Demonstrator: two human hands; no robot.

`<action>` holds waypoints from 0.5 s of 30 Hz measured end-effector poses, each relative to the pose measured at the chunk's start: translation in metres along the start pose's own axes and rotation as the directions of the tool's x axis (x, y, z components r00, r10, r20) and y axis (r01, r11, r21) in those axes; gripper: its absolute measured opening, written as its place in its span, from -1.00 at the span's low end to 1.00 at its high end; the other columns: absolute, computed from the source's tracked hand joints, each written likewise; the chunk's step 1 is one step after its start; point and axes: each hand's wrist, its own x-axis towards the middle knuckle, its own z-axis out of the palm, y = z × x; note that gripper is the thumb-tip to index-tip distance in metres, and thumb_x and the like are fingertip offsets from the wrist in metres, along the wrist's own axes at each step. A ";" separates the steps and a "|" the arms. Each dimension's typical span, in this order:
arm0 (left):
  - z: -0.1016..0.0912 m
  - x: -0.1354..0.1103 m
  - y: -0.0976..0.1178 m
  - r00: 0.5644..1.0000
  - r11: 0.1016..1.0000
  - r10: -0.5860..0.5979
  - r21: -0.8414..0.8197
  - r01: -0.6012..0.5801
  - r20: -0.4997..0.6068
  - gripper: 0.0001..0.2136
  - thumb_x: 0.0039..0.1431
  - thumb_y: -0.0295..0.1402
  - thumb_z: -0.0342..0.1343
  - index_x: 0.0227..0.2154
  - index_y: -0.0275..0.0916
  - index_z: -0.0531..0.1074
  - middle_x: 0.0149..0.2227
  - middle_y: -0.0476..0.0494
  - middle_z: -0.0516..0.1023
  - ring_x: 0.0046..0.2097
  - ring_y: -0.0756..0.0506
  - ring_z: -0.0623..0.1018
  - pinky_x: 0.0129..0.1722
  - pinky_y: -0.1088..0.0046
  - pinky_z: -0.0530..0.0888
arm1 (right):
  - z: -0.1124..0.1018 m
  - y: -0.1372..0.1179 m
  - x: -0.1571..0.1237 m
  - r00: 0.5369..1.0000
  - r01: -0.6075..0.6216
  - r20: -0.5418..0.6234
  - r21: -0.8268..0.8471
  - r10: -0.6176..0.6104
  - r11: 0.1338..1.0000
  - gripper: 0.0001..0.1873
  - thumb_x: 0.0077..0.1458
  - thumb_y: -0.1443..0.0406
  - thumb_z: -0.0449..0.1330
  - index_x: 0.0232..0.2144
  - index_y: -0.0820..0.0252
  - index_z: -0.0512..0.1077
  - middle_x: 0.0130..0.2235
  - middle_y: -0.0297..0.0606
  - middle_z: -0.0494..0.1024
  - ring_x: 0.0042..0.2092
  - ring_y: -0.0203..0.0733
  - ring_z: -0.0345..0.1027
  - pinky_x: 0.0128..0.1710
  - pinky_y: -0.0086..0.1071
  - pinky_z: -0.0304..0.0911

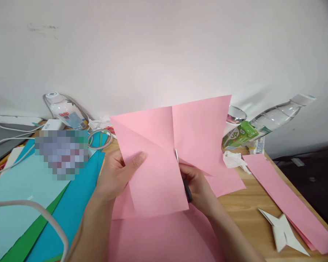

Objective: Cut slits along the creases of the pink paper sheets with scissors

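Observation:
A large creased sheet of pink paper [150,174] stands raised before me, partly cut along its middle fold from the lower edge. My left hand [120,171] pinches its left side, thumb on the front and fingers behind. My right hand [195,183] is closed round the black handle of a pair of scissors [187,191], whose blade tip shows in the slit between the two halves. Most of the scissors is hidden by the paper and the hand. More pink paper [158,240] lies below, under my forearms.
Left are blue and green sheets [68,218], a tape roll [100,139], a white bottle [67,111] and cables. Right are a tilted clear bottle [278,114], a green carton [240,134], a crumpled tissue [235,160], pink strips [289,203] and a folded paper star [283,233].

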 end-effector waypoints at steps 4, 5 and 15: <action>-0.002 0.003 0.004 0.993 0.997 0.062 -0.047 -0.067 -0.099 -0.84 -0.10 -0.28 0.27 -0.44 -0.22 0.54 -0.34 -0.10 0.57 -0.39 -0.08 0.54 -0.44 0.43 0.51 | 0.000 0.004 0.000 1.000 0.007 -0.005 -0.036 -0.007 0.999 -0.83 -0.23 0.50 0.31 -0.58 0.28 0.38 -0.54 -0.42 0.39 -0.50 -0.39 0.22 -0.51 -0.54 0.15; -0.001 0.003 0.005 0.991 0.995 0.062 -0.067 -0.070 -0.118 -0.84 -0.11 -0.27 0.28 -0.44 -0.22 0.53 -0.34 -0.09 0.57 -0.39 -0.08 0.53 -0.44 0.43 0.51 | 0.000 0.005 0.000 1.000 0.002 0.000 -0.037 -0.002 0.999 -0.84 -0.23 0.50 0.31 -0.56 0.28 0.40 -0.55 -0.43 0.38 -0.50 -0.39 0.22 -0.51 -0.55 0.15; -0.005 0.004 0.000 0.983 0.987 0.126 0.116 -0.111 -0.131 -0.85 -0.08 -0.29 0.26 -0.42 -0.22 0.54 -0.32 -0.06 0.56 -0.30 -0.08 0.51 -0.37 0.46 0.47 | 0.002 -0.004 -0.002 0.992 -0.027 0.119 -0.022 0.030 0.999 -0.77 -0.16 0.39 0.34 -0.35 0.26 0.49 -0.31 -0.27 0.52 -0.32 -0.24 0.34 -0.35 -0.41 0.27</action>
